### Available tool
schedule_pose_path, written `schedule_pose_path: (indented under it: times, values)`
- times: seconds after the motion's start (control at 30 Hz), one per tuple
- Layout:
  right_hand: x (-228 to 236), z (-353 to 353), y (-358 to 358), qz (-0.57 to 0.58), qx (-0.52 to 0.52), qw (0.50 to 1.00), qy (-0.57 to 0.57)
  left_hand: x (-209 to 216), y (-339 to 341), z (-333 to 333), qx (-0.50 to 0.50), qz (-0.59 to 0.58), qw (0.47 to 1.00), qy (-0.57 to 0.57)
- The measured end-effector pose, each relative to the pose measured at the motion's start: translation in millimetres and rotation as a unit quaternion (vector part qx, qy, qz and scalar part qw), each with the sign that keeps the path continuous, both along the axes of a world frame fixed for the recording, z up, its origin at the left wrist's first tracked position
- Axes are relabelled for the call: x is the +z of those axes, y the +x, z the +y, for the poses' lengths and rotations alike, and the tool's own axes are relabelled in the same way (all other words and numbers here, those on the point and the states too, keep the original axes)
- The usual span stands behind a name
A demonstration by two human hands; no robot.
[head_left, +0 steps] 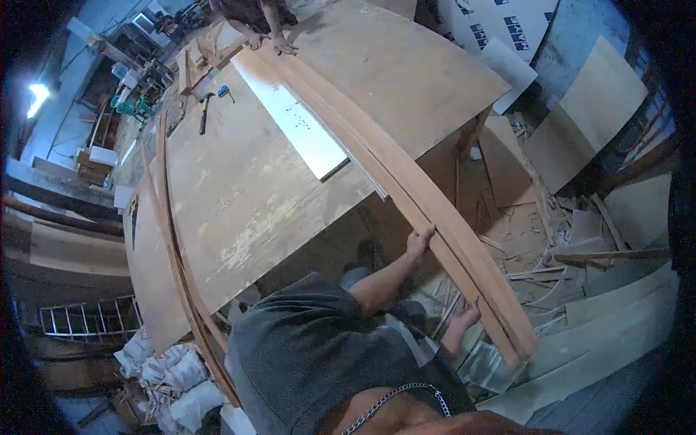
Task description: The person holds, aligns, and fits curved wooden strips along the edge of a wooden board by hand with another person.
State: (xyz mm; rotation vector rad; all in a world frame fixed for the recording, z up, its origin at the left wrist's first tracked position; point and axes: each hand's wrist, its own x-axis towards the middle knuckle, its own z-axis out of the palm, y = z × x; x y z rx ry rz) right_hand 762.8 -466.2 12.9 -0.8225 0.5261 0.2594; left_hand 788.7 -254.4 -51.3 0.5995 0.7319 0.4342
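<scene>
Boards (464, 250) need even support, so with your left hand (419, 245) and right hand (465, 316) both clasping their near edge, hold your end level with the table (272, 192).

A table (239, 170) bears planks (407, 174), white panel (299, 134), hammer (204, 116).

Shirt (297, 355): dark grey, plain, loose cloth gathered in soft folds
Left sleeve (330, 290): short, the same dark grey
Neck chain (395, 391): silver-coloured, chunky metal links, worn around the neck
Left forearm (380, 281): uncovered
Left hand (418, 245): bare, ungloved
Right hand (465, 316): bare, ungloved
Right sleeve: cannot be made out
</scene>
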Motion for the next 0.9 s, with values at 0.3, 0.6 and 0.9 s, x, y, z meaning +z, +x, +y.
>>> schedule_pose_path:
  times: [0.3, 0.6, 0.9]
  values:
    - [3, -18, 12, 0.171, -0.077, 0.982, -0.028, 0, 13, 61, 0.13, 0.089, 0.986, -0.052]
    - [-44, -43, 12, 0.036, -0.061, 0.994, -0.08, 5, 17, 75, 0.196, 0.031, 0.98, -0.021]
    - [-57, -67, 16, 0.037, -0.064, 0.992, -0.099, 16, 8, 70, 0.103, 0.124, 0.985, 0.064]
